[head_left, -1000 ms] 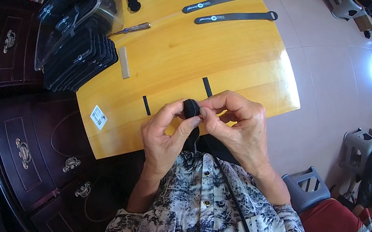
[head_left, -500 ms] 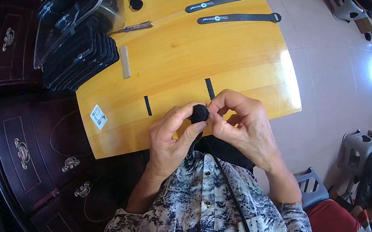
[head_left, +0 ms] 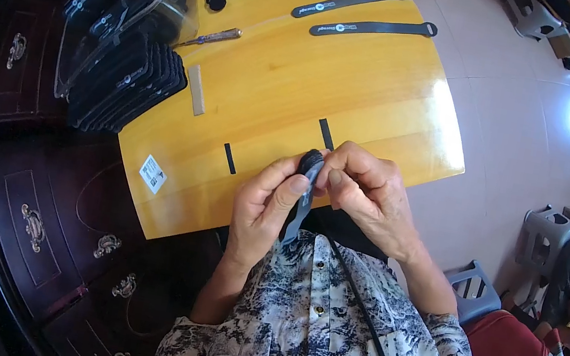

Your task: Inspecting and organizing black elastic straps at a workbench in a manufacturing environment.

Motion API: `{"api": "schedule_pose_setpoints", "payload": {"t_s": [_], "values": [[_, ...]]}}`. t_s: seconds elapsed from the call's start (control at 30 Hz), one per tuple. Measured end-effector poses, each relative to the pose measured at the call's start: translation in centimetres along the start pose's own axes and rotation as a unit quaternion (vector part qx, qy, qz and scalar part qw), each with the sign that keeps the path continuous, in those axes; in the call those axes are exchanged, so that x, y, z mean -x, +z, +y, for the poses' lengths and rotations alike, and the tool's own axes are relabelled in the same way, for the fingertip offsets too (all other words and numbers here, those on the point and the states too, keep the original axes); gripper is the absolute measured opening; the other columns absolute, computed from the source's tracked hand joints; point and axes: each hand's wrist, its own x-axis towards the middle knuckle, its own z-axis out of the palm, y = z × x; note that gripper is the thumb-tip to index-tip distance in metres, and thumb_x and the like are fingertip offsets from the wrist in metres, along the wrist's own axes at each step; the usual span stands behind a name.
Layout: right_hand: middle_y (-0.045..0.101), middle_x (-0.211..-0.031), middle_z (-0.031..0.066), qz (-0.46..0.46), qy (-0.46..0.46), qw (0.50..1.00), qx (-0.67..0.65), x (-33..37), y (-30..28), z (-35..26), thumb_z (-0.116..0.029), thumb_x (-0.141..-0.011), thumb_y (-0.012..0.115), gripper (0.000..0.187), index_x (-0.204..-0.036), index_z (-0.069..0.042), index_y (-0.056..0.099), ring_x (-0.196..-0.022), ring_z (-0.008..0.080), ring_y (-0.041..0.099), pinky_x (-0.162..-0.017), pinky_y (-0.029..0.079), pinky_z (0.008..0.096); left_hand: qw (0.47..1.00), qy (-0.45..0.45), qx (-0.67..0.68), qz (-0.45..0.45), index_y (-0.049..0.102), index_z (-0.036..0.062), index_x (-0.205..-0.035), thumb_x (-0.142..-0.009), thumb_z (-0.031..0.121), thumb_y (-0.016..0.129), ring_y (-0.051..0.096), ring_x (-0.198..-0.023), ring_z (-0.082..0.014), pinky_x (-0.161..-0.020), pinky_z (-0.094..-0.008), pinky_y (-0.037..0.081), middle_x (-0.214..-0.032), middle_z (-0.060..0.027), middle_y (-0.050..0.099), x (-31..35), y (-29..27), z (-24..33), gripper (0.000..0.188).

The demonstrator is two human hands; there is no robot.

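Observation:
Near the front edge of the yellow table, a bunch of black straps (head_left: 300, 214) is pinched between the thumb and fingers of my left hand (head_left: 265, 203). Their rounded ends are stacked together at the top, and a dark grey face with pale print hangs down toward my shirt. My right hand (head_left: 370, 198) is closed at the right side of the same bunch, thumb and forefinger against its edge; the fingers partly hide what they grip. Two similar straps, a nearer strap (head_left: 374, 29) and a farther strap (head_left: 352, 2), lie flat at the back, each with a ring end.
Stacked black straps (head_left: 123, 83) sit at the left beside a clear bin (head_left: 154, 1). A screwdriver (head_left: 212, 37), a beige strip (head_left: 196, 90), a white label (head_left: 152, 175) and two black strips, one left (head_left: 229, 158), one right (head_left: 325, 133), lie on the table (head_left: 278, 86). Dark drawers (head_left: 35, 227) stand left.
The bunch has turned in my left hand: its rounded ends faced up before, and now a printed strap face shows below them. My right fingers have shifted slightly along its edge.

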Motion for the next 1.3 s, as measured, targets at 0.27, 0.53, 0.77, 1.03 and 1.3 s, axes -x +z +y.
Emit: {"api": "schedule_pose_setpoints", "payload": {"t_s": [0.27, 0.53, 0.77, 1.03, 1.3], "values": [[0.058, -0.073, 0.0009, 0.071, -0.045, 0.996, -0.032, -0.1, 0.2, 0.3, -0.013, -0.090, 0.056, 0.015, -0.095, 0.000, 0.062, -0.069, 0.0067, 0.055, -0.062, 0.047, 0.0227, 0.981, -0.026, 0.178, -0.067, 0.052, -0.0041, -0.118, -0.103, 0.028, 0.035, 0.058, -0.073, -0.0131, -0.069, -0.0261, 0.049, -0.090, -0.0128, 0.064, -0.2, -0.9, -0.3, 0.039], [0.059, -0.075, 0.0010, -0.001, -0.020, 0.996, -0.086, -0.9, 0.0, -0.5, -0.015, -0.091, 0.061, 0.025, -0.110, 0.001, 0.062, -0.078, 0.0081, 0.061, -0.068, 0.050, 0.0214, 0.977, -0.031, 0.201, -0.059, 0.040, 0.0022, -0.110, -0.100, 0.020, 0.043, 0.062, -0.070, -0.0152, -0.060, -0.0244, 0.050, -0.087, -0.0163, 0.062, -0.1, -0.4, -0.4, 0.021], [0.065, -0.092, 0.0051, 0.016, 0.029, 0.988, -0.149, -0.8, 0.1, 0.4, -0.011, -0.088, 0.064, 0.024, -0.109, 0.001, 0.063, -0.078, 0.0088, 0.062, -0.072, 0.053, 0.0204, 0.944, 0.230, -0.199, 0.131, 0.062, -0.0009, -0.103, -0.086, 0.001, 0.063, 0.063, -0.076, -0.0199, -0.071, -0.0273, 0.051, -0.092, -0.0113, 0.063, -0.8, 0.1, -1.2, 0.016], [0.064, -0.091, 0.0042, 0.040, 0.004, 0.992, -0.119, -0.6, 0.3, 0.8, -0.011, -0.086, 0.066, 0.025, -0.107, 0.001, 0.065, -0.078, 0.0080, 0.062, -0.071, 0.053, 0.0203, 0.934, 0.218, -0.256, 0.121, 0.069, -0.0002, -0.097, -0.079, -0.002, 0.070, 0.065, -0.081, -0.0181, -0.072, -0.0269, 0.051, -0.091, -0.0110, 0.067, -0.3, -0.3, 0.2, 0.018], [0.063, -0.093, 0.0048, 0.043, -0.013, 0.993, -0.108, -0.3, 0.7, 1.1, -0.010, -0.086, 0.066, 0.024, -0.107, 0.002, 0.065, -0.081, 0.0096, 0.063, -0.073, 0.053, 0.0209, 0.936, 0.213, -0.264, 0.089, 0.068, -0.0005, -0.097, -0.077, -0.004, 0.070, 0.065, -0.078, -0.0176, -0.068, -0.0258, 0.051, -0.090, -0.0111, 0.067, -0.1, -0.6, 0.4, 0.020]]}}
